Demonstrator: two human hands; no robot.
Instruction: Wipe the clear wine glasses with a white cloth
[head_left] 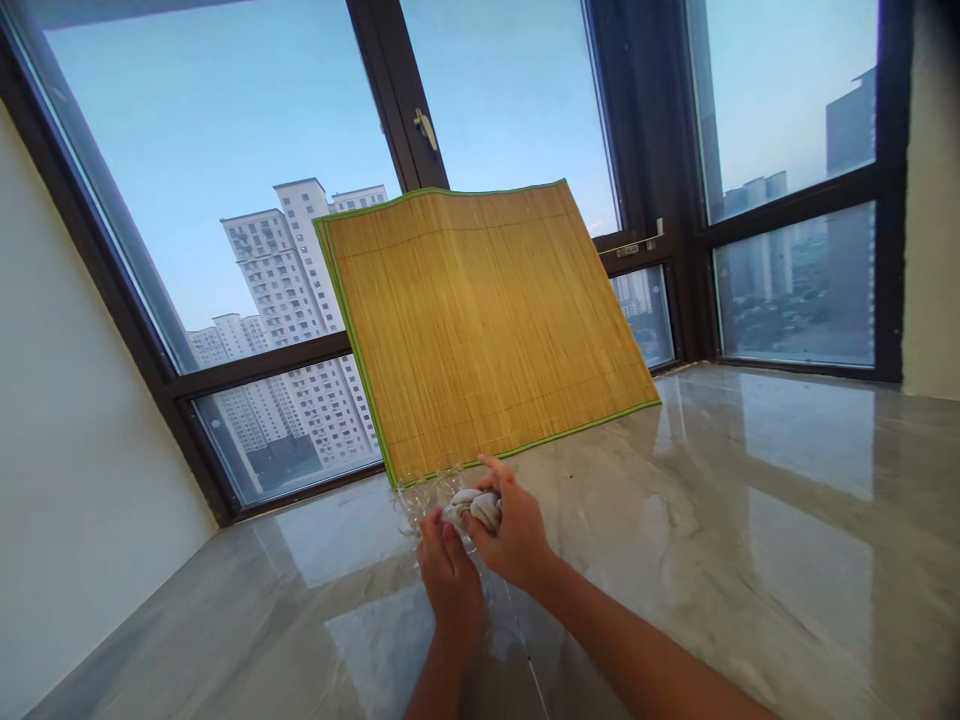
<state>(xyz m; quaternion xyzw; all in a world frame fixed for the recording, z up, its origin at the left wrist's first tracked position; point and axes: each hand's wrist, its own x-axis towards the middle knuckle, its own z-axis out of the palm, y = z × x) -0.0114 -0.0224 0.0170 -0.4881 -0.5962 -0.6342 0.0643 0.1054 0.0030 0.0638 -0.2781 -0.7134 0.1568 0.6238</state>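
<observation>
Hands are closed together over the tabletop [750, 480]: a clear glass [420, 497] is steadied by the left hand [450, 580] so a cloth [476, 508], bunched in the right hand [517, 540], can be rubbed on it.

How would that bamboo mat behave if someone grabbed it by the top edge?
The mat leans on the window, its top edge slightly wavy, so it probably flexes across the slats and could roll up. It looks thin, likely light. Its foot rests on glossy marble, so a push may slide it flat.
</observation>
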